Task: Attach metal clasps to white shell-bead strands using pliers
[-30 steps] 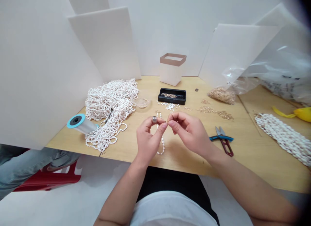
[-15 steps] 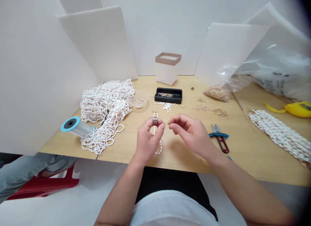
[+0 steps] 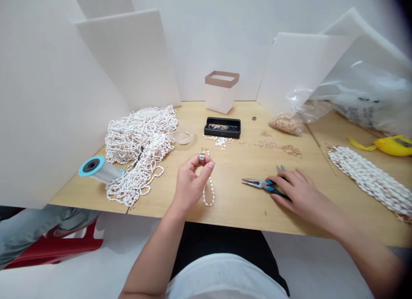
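Well, white foam boards (image 3: 125,58) stood behind and to the left of a light wooden table (image 3: 238,209), with a clear plastic bag (image 3: 363,93) slumped at the far right. On the left of the table lay a big heap of white shell-bead strands (image 3: 138,149), with a spool of clear cord (image 3: 99,169) beside it. A long bundle of shell strands (image 3: 370,179) lay on the right, near a yellow object (image 3: 394,145). A black tray (image 3: 222,128) of small gold pieces sat toward the back, just behind some scattered white shells (image 3: 219,141).

The two hands were well apart. The left hand (image 3: 191,179) pinched a short strand of shell beads (image 3: 209,196) between thumb and fingers, its loop reaching down to the tabletop, and a silver ring (image 3: 201,158) showed at the top of that hand. The right hand (image 3: 302,196) lay over the blue handles of needle-nose pliers (image 3: 257,184), their tips pointing left; I couldn't tell whether it gripped them.
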